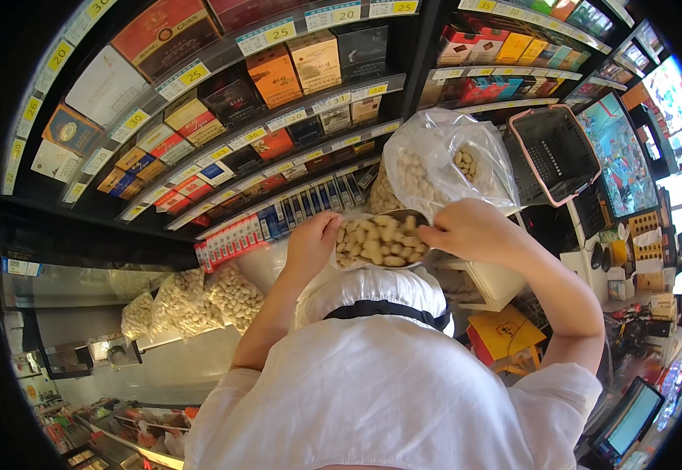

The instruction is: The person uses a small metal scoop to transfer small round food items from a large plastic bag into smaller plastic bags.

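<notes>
In front of my body, a metal scoop [420,218] full of unshelled peanuts [381,238] tips into the mouth of a small clear plastic bag [341,261]. My left hand [314,238] pinches the bag's edge at the left. From the right, my right hand [464,228] is closed on the scoop; its handle is hidden in my fingers. Just beyond stands a large clear plastic sack [400,141] of peanuts, its mouth spread wide. Several filled bags of peanuts [185,302] lie together at the left, beyond my left forearm.
Shelves of boxed packs [270,76] with price tags rise ahead. A black plastic basket [547,147] with a pink rim stands right of the sack, near a monitor [620,155]. A yellow stool [505,332] is below my right forearm; another screen [629,417] stands lower right.
</notes>
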Available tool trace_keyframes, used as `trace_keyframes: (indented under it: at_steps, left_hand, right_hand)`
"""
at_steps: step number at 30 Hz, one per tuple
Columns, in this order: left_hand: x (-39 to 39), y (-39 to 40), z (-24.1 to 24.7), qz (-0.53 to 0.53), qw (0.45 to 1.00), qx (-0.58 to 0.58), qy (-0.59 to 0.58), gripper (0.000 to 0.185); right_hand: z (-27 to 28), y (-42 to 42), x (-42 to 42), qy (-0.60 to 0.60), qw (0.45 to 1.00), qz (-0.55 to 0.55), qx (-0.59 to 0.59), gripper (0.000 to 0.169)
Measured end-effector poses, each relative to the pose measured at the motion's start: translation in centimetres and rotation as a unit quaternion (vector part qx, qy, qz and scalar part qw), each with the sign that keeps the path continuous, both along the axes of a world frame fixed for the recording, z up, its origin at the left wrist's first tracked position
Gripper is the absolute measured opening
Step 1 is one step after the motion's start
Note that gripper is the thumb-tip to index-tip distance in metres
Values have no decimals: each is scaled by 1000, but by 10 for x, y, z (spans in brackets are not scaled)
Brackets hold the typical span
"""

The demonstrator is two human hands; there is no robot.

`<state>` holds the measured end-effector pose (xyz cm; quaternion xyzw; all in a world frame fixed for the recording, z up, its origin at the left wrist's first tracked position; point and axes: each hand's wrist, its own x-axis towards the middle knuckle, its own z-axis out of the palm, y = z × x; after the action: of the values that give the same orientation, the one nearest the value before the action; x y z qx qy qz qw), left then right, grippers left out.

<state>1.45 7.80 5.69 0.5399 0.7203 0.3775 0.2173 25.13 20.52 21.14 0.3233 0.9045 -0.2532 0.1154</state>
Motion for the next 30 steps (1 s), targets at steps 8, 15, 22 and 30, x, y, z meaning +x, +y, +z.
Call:
trace_keyframes:
  at_steps: [8,15,22,30]
  left_hand:
    - [-9,-7,-8,30,999,23,-19,18]
    - [-1,-19,-8,43,981,-11,-190,17]
    - [10,-24,12,70,891,109,-435,16]
    - [13,-38,-10,95,969,-19,-226,11]
  right_hand:
    - [16,-16,-26,-82,971,133,182,44]
    - [58,1,57,63,985,-138,78,38]
    - [48,22,125,141,922,-351,85,38]
    - [-18,69,99,-12,938,-257,232,44]
